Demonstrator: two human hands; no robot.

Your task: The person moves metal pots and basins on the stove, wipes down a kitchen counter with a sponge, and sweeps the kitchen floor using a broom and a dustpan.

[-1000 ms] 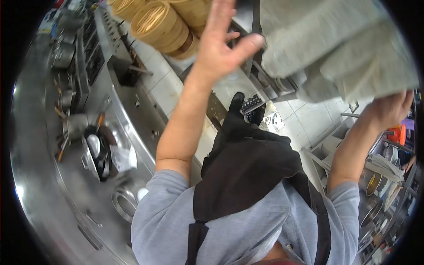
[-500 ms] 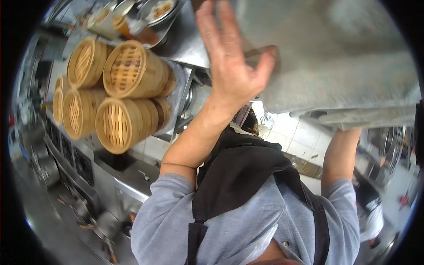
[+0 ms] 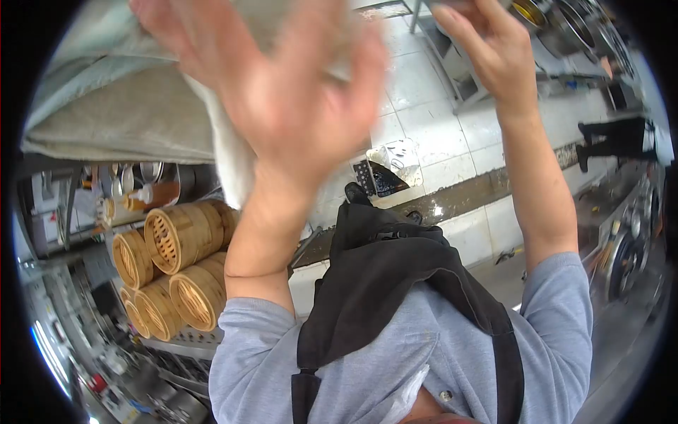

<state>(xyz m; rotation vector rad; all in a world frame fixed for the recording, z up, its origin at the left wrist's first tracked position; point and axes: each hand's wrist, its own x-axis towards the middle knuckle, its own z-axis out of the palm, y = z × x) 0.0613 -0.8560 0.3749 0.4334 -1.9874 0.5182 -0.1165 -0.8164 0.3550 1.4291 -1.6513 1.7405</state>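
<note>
My left hand [image 3: 289, 106] is raised in front of a large grey-green cloth [image 3: 134, 113], its fingers spread and smeared by motion. Whether the palm touches the fabric I cannot tell. The cloth hangs in thick folds at the upper left, and a white strip of fabric [image 3: 229, 155] drops beside my left wrist. Up at the top right is my right hand [image 3: 498, 49], apart from the cloth, with thumb and fingers apart and nothing visible between them. Its fingertips are partly cut off by the frame's top edge.
Stacked bamboo steamers [image 3: 180, 240] stand at the left below the cloth. Metal pots [image 3: 565, 28] sit on a counter at the upper right. Across the tiled floor [image 3: 431, 113] runs a wet drain channel [image 3: 452, 205]. Another person's dark-trousered legs [image 3: 614, 138] show at far right.
The cloth has shifted from the upper right of view to the upper left. My right hand, hidden by it before, now shows bare. The steamers appear lower as the view turned.
</note>
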